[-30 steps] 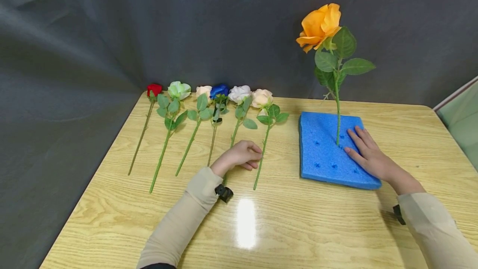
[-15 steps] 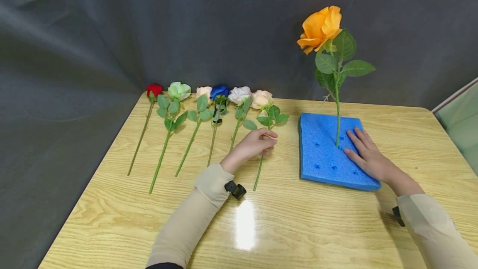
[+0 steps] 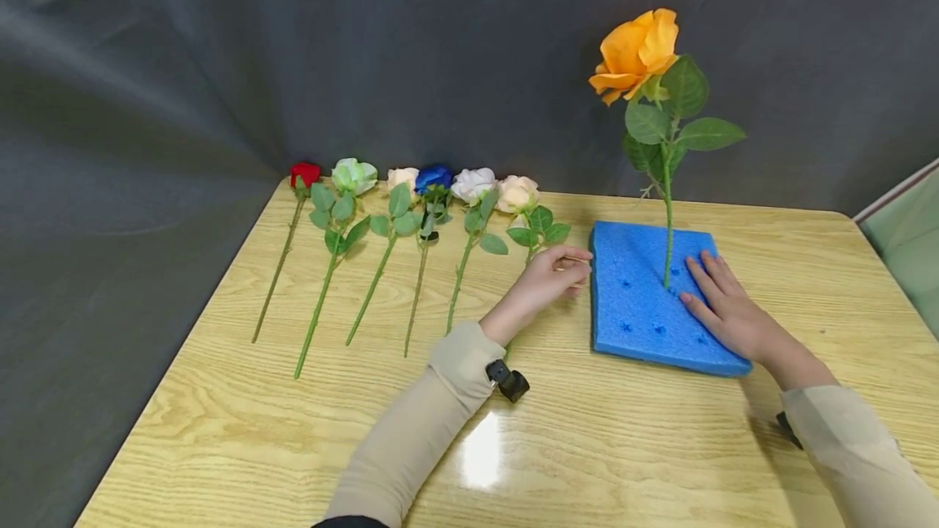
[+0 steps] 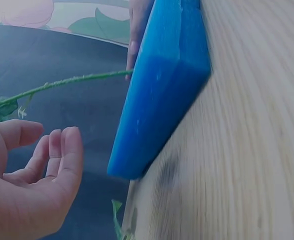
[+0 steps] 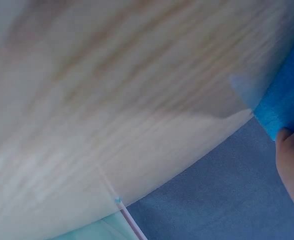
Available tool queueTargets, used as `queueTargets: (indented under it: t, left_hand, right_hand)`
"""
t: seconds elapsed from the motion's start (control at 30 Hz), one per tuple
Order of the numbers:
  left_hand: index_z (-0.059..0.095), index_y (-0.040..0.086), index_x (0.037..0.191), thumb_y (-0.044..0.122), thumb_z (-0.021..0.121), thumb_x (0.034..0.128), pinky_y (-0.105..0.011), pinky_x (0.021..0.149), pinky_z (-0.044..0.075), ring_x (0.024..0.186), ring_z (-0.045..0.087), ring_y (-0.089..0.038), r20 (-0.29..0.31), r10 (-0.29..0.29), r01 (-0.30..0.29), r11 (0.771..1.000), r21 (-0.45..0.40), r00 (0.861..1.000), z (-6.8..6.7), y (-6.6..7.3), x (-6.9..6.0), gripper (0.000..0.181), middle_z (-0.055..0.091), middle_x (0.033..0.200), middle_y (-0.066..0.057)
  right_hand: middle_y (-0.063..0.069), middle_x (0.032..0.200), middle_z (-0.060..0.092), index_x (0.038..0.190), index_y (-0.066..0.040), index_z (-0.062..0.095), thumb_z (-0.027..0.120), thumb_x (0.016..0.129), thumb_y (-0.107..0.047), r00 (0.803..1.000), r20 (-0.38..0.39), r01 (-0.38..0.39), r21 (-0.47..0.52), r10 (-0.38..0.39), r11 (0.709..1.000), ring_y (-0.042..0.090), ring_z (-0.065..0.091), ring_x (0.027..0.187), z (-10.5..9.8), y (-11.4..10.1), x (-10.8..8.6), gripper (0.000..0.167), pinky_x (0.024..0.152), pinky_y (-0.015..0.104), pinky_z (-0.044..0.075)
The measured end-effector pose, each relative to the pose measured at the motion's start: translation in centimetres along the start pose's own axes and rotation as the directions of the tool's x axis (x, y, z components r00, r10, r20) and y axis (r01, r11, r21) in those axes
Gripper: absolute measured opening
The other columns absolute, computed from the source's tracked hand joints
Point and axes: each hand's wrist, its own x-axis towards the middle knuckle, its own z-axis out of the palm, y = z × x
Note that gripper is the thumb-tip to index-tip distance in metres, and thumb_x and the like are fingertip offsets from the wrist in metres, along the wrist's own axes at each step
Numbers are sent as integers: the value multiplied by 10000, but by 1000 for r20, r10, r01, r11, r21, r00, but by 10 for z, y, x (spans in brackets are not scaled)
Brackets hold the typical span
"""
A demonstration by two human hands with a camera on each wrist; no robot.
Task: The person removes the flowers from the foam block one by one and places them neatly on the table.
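Note:
An orange artificial rose (image 3: 634,55) stands upright, its stem in a blue foam block (image 3: 631,308) dotted with small star-shaped holes. My right hand (image 3: 734,316) lies flat on the block's right part, fingers spread, beside the stem. The left hand (image 3: 546,283) hovers near the block's left edge with nothing in it; in the left wrist view its fingers (image 4: 69,155) are loosely curved, apart from the thumb. Beneath that hand lies a cream rose (image 3: 517,195), its stem partly hidden by the hand and forearm.
Left of the cream rose, several more lie in a row on the wooden table (image 3: 242,414): white (image 3: 473,185), blue (image 3: 434,178), pale peach (image 3: 403,179), light green (image 3: 354,176) and red (image 3: 304,175). A dark cloth (image 3: 440,47) hangs behind the table.
My left hand has moved right, from beside the cream rose's stem, across it, towards the foam block. The right hand has stayed on the block, and the roses lie as before.

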Motion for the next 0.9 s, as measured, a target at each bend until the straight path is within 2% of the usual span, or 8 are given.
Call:
queueTargets:
  t: [0.17,0.33,0.5,0.7,0.9]
  left_hand:
    - [545,-22,1271,71,526,973,-505,990,495,1136,586,-388,-10,14,-14,999,-32,1000,9,-1,3,313,579,1222,-236]
    - [547,-14,1272,66,524,972,-403,930,552,1100,612,-358,-17,21,-21,999,-39,1000,14,-3,6,311,595,1193,-208]
    - [542,17,1299,85,543,964,-287,877,566,995,620,-203,-8,42,-42,998,-39,999,16,-7,14,343,595,1142,-146]
    - [503,21,1352,77,529,971,-203,857,532,1125,588,-268,28,71,-70,997,-45,997,21,-10,20,386,557,1275,-213]
    - [495,39,1368,76,525,969,-159,832,506,1113,593,-217,42,89,-90,996,6,995,24,-10,21,402,556,1318,-183]
  right_hand:
    - [242,1578,-145,1534,-52,-24,308,1049,-337,1000,-3,2,-4,-2,1000,412,-196,1447,1,0,0,653,1148,666,-50]
    - [242,1577,-151,1534,-53,-26,306,1050,-335,1000,-1,5,-7,-5,1000,416,-194,1446,1,-1,0,652,1150,663,-49]
    - [239,1577,-154,1533,-54,-31,307,1049,-336,1000,0,5,-12,-5,1000,416,-194,1445,0,-1,-1,655,1143,676,-33]
    - [247,1575,-147,1531,-45,-29,312,1048,-336,1000,0,10,-16,-10,1000,415,-191,1447,0,-2,-1,659,1147,670,-35]
    - [242,1575,-156,1529,-42,-31,316,1047,-331,1000,-2,18,-10,-18,1000,405,-201,1447,-1,-1,-1,661,1151,660,-51]
